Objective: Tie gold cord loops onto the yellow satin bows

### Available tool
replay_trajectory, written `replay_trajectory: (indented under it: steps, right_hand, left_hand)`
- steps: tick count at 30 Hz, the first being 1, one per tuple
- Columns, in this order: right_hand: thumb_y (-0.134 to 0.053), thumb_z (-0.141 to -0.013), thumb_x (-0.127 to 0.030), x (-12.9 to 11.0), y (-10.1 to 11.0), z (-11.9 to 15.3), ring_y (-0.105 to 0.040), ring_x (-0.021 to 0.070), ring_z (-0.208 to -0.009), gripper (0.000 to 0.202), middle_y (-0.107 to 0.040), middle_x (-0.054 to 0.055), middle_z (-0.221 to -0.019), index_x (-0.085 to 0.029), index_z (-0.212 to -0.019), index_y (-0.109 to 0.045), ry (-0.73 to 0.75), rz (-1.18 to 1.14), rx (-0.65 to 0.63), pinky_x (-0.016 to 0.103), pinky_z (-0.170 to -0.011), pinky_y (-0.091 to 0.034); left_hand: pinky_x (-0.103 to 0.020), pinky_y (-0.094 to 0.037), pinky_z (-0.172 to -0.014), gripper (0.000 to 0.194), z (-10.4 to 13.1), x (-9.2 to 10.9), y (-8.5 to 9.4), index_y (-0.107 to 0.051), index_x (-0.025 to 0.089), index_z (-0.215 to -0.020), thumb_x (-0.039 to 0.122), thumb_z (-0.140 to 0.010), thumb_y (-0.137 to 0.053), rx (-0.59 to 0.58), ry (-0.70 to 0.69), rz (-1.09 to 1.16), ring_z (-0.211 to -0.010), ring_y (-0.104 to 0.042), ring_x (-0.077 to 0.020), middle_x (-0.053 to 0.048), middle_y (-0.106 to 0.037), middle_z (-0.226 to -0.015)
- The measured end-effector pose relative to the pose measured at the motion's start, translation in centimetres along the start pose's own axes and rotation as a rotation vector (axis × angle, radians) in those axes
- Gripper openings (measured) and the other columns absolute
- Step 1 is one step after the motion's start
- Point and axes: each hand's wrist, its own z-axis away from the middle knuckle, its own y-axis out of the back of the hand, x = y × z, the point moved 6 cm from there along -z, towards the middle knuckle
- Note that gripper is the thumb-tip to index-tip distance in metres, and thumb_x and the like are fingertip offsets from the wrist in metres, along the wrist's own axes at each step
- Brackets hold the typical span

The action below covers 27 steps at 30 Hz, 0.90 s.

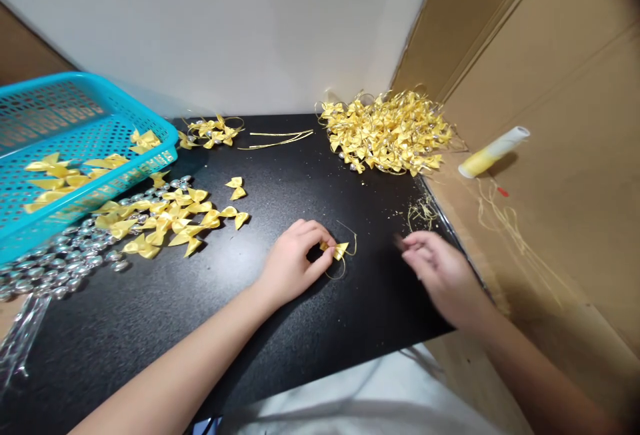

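Between thumb and fingertips, my left hand [299, 258] pinches a small yellow bow [341, 251] just above the black table [300, 348]. Thin gold cord [355, 243] loops out from the bow on its right and below it. My right hand [440, 271] is over the table's right part, apart from the bow, its fingers pressed together and blurred. Something small and dark shows at its fingertips, too smeared to make out. Beyond it lie thread scraps [423, 213].
A turquoise basket [167, 148] with yellow bows stands at the left, near silver beads [65, 258] and loose bows [175, 211]. Corded bows [387, 131] are heaped at the back right. Cut cords [280, 139] lie at the back; a roll [493, 152] is at the right.
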Motion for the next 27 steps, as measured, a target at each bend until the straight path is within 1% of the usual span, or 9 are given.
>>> replay_trajectory:
  steps: [1,3,5,7,10,13,16,19,27]
  right_hand:
    - [-0.051,-0.089,-0.033,-1.3,-1.6,0.4,-0.062,0.0165,-0.066,0.014,-0.064,0.003,-0.077,-0.021,-0.092,-0.058,0.024,-0.001,-0.074,0.027,-0.06,-0.049]
    - [-0.049,-0.091,-0.029,-3.3,-4.0,1.1,-0.064,0.0172,-0.073,0.011,-0.065,0.004,-0.083,-0.021,-0.092,-0.057,0.1,0.03,-0.157,0.027,-0.065,-0.05]
    - [-0.047,-0.093,-0.027,-4.4,-5.5,1.3,-0.065,0.0184,-0.078,0.012,-0.065,0.005,-0.087,-0.02,-0.093,-0.056,0.149,0.093,-0.187,0.029,-0.068,-0.05]
    - [-0.049,-0.093,-0.026,-4.7,-6.2,1.3,-0.067,0.0188,-0.078,0.01,-0.065,0.004,-0.088,-0.02,-0.094,-0.056,0.167,0.144,-0.202,0.029,-0.068,-0.05]
    - [-0.054,-0.091,-0.024,-4.7,-6.3,1.2,-0.069,0.0183,-0.079,0.004,-0.066,0.003,-0.088,-0.021,-0.094,-0.056,0.171,0.173,-0.209,0.027,-0.067,-0.05]
    - [-0.057,-0.089,-0.02,-4.6,-5.8,1.7,-0.07,0.0174,-0.077,0.004,-0.067,0.002,-0.086,-0.021,-0.093,-0.056,0.143,0.207,-0.191,0.026,-0.064,-0.049]
    - [-0.057,-0.089,-0.019,-4.5,-5.8,2.7,-0.068,0.0157,-0.067,0.003,-0.066,0.0,-0.082,-0.021,-0.09,-0.056,0.115,0.231,-0.238,0.024,-0.058,-0.048]
    - [-0.053,-0.09,-0.019,-4.7,-6.3,3.3,-0.067,0.0154,-0.065,0.003,-0.065,0.001,-0.08,-0.021,-0.09,-0.056,0.12,0.237,-0.27,0.023,-0.055,-0.048]
    - [-0.058,-0.089,-0.02,-5.1,-7.2,2.3,-0.069,0.0162,-0.068,0.003,-0.068,0.0,-0.083,-0.021,-0.091,-0.06,0.095,0.314,-0.156,0.023,-0.055,-0.046]
  left_hand:
    - [-0.034,-0.046,-0.08,0.011,0.0,0.0,0.0,-0.065,0.018,-0.083,0.019,-0.088,-0.056,-0.004,0.006,0.003,-0.082,-0.061,-0.0181,-0.004,-0.07,-0.086]
    - [-0.035,-0.047,-0.081,0.011,0.1,0.0,0.1,-0.067,0.017,-0.087,0.019,-0.088,-0.056,-0.013,0.012,0.013,-0.085,-0.062,-0.0188,-0.006,-0.07,-0.088]
    - [-0.035,-0.048,-0.083,0.014,0.2,0.0,0.2,-0.069,0.015,-0.091,0.019,-0.088,-0.056,-0.03,0.007,0.029,-0.088,-0.063,-0.0195,-0.007,-0.071,-0.092]
    - [-0.036,-0.049,-0.084,0.017,0.3,0.1,0.4,-0.07,0.014,-0.095,0.019,-0.088,-0.055,-0.051,0.001,0.049,-0.09,-0.064,-0.02,-0.009,-0.071,-0.095]
    - [-0.036,-0.049,-0.086,0.02,0.4,0.2,0.8,-0.07,0.013,-0.1,0.018,-0.087,-0.055,-0.076,-0.002,0.081,-0.094,-0.065,-0.0206,-0.01,-0.071,-0.1]
    - [-0.035,-0.05,-0.086,0.023,0.3,0.3,1.2,-0.069,0.012,-0.103,0.019,-0.084,-0.058,-0.097,-0.001,0.107,-0.095,-0.065,-0.0208,-0.011,-0.071,-0.102]
    - [-0.033,-0.051,-0.081,0.025,0.3,0.5,1.4,-0.068,0.011,-0.104,0.02,-0.083,-0.06,-0.124,0.008,0.113,-0.089,-0.065,-0.0199,-0.01,-0.071,-0.099]
    - [-0.031,-0.051,-0.077,0.025,0.3,0.5,1.6,-0.068,0.012,-0.104,0.021,-0.082,-0.061,-0.147,0.022,0.117,-0.085,-0.064,-0.0183,-0.009,-0.071,-0.096]
    - [-0.025,-0.052,-0.071,0.026,0.5,0.1,1.5,-0.068,0.014,-0.104,0.014,-0.079,-0.062,-0.246,0.013,0.183,-0.078,-0.062,-0.0134,-0.006,-0.07,-0.096]
